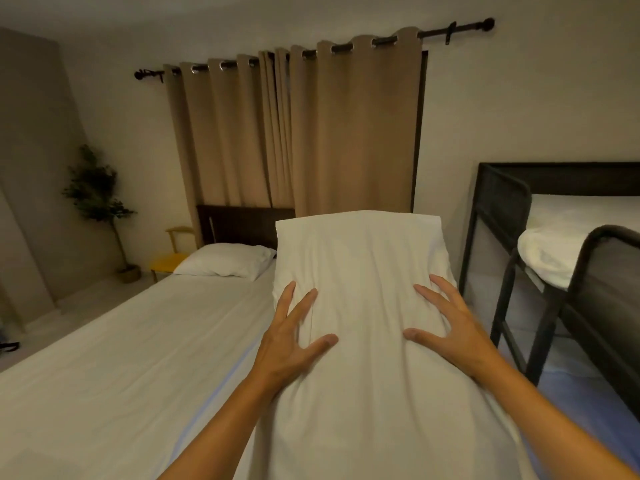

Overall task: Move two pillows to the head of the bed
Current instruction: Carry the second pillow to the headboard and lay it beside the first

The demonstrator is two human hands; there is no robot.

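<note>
- Now, the pillow [363,306] I hold is up in front of me, long side running away from me, its far end raised and covering part of the curtain's foot.
- My left hand [294,337] is pressed flat on the pillow's left side, fingers spread, thumb dug into the cloth; it is splayed, not curled round anything.
- My right hand [450,327] does the same on the right side, fingers fanned wide, thumb pointing inward toward the left thumb.
- Between the two thumbs the white case bunches into soft creases.
- Both forearms come in from the bottom edge, bare.
- A second pillow [225,259] lies flat at the head of the bed, on the left half, just in front of the headboard [242,225].
- The spot beside it, on the right half, is hidden behind the pillow I hold.
- The bed [121,358] has a pale sheet, smooth with a few long folds, running from me toward the headboard.
- Behind the headboard hangs a tan curtain [294,133] on a dark rod [450,31], drawn shut.
- Left of the bed stands a yellow chair [173,254], and past it a potted plant [97,199] near the corner.
- To my right is a dark metal bunk [519,237] with white bedding [554,254] heaped on its upper level.
</note>
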